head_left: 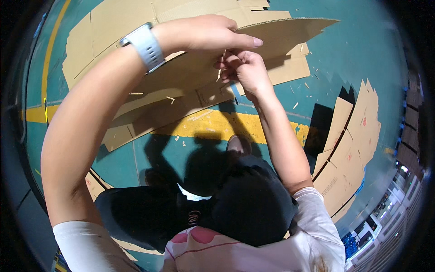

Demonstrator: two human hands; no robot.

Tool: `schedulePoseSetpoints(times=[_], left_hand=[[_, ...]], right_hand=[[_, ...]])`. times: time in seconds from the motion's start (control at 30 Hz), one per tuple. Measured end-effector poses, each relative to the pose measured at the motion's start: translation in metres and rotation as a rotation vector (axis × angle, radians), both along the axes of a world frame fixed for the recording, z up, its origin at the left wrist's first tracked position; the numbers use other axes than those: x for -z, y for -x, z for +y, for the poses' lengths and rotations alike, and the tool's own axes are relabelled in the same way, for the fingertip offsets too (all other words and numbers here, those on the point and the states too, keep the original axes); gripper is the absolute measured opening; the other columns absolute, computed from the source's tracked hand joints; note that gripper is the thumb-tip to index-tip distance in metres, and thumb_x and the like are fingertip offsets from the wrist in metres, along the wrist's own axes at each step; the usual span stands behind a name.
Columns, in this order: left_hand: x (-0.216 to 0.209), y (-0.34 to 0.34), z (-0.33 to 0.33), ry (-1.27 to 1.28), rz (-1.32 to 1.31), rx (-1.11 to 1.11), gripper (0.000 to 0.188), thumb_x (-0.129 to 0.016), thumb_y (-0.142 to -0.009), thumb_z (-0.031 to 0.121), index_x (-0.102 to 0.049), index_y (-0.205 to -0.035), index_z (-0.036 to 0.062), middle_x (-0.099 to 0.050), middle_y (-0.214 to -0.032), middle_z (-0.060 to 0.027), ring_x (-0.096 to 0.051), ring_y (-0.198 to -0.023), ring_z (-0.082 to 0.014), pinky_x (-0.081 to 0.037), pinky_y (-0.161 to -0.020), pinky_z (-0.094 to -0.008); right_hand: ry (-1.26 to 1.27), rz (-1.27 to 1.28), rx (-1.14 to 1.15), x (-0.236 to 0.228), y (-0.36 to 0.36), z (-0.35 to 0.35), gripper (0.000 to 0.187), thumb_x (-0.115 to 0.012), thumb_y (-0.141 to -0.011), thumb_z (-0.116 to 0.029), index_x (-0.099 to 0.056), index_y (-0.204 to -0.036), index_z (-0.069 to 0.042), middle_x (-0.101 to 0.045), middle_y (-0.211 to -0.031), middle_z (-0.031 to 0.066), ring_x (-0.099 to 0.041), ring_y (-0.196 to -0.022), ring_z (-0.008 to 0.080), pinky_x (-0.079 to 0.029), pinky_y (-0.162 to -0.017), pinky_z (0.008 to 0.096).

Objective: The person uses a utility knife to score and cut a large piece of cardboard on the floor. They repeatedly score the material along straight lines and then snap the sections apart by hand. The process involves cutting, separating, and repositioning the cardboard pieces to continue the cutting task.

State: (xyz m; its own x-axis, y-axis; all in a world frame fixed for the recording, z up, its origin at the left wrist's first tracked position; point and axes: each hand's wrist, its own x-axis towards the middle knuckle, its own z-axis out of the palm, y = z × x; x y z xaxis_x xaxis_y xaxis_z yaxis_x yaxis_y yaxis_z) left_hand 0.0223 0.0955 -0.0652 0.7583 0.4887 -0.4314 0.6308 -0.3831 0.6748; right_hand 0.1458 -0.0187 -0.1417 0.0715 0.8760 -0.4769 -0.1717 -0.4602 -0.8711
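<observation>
A large brown cardboard sheet [276,38] stands tilted up in front of me, its corrugated edge on top. My left hand [210,34], with a pale watch strap [146,47] on its wrist, grips that top edge. Its thumb lies along the near side, while the other fingers are hidden behind. Against the sheet's near face, my right hand [247,72] is closed with curled fingers. A thin cardboard scrap [219,75] shows at its fingertips; whether they pinch it is unclear.
More flat cardboard [104,31] lies beyond and under the raised sheet. At the right is a stack of cardboard sheets [351,140]. Small scraps litter the green floor [290,106], which carries a yellow stripe [253,127]. My shoe [239,145] stands on the stripe.
</observation>
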Motion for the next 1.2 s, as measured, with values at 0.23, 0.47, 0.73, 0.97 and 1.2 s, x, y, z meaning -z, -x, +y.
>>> schedulePoseSetpoints(times=[0.23,0.47,0.73,0.97,1.2], left_hand=[[-0.046,0.081,-0.021,0.069,0.256,-0.090,0.059,-0.059,-0.093,0.041,-0.048,-0.135,0.0007,-0.062,-0.114,-0.0127,-0.057,-0.104,-0.0191,-0.045,-0.091,-0.0315],[-0.030,0.113,-0.033,-0.144,0.092,-0.182,0.041,-0.055,-0.097,0.027,-0.051,-0.129,0.0019,-0.061,-0.099,-0.0190,-0.059,-0.092,-0.0268,-0.046,-0.085,-0.0345],[0.006,0.074,0.005,-0.427,-0.184,-0.154,0.038,-0.053,-0.096,0.031,-0.058,-0.114,-0.0029,-0.059,-0.086,-0.0162,-0.058,-0.080,-0.0260,-0.047,-0.076,-0.0362],[-0.009,0.085,0.013,-0.277,-0.111,-0.114,0.037,-0.051,-0.099,0.034,-0.056,-0.094,-0.0023,-0.043,-0.073,-0.0058,-0.045,-0.066,-0.0123,-0.042,-0.062,-0.0302],[-0.024,0.127,-0.017,-0.326,0.012,-0.224,0.032,-0.052,-0.098,0.029,-0.055,-0.111,0.0005,-0.061,-0.080,-0.0157,-0.063,-0.081,-0.0251,-0.050,-0.076,-0.0345]], right_hand=[[-0.291,-0.523,0.092,0.014,0.018,0.012,0.015,-0.058,-0.081,-0.012,-0.062,-0.072,-0.001,-0.061,-0.058,0.0095,-0.062,-0.056,0.0155,-0.047,-0.055,0.0307],[-0.849,-0.803,0.084,0.019,0.018,0.033,0.007,-0.061,-0.079,-0.012,-0.060,-0.079,-0.006,-0.062,-0.074,0.0118,-0.062,-0.066,0.0296,-0.050,-0.061,0.0369],[0.116,-1.099,-0.358,0.095,-0.050,-0.083,0.037,-0.066,-0.085,-0.040,-0.060,-0.078,-0.004,-0.060,-0.071,0.0189,-0.061,-0.072,0.0366,-0.049,-0.065,0.0448],[0.033,-1.236,-0.070,0.167,-0.033,-0.112,0.036,-0.073,-0.080,-0.030,-0.054,-0.091,-0.002,-0.064,-0.081,0.0155,-0.061,-0.077,0.0346,-0.047,-0.072,0.0431],[0.077,-1.072,-0.010,0.173,-0.030,-0.113,0.035,-0.072,-0.082,-0.023,-0.048,-0.100,-0.005,-0.065,-0.072,0.0084,-0.062,-0.073,0.0311,-0.043,-0.072,0.0417]])
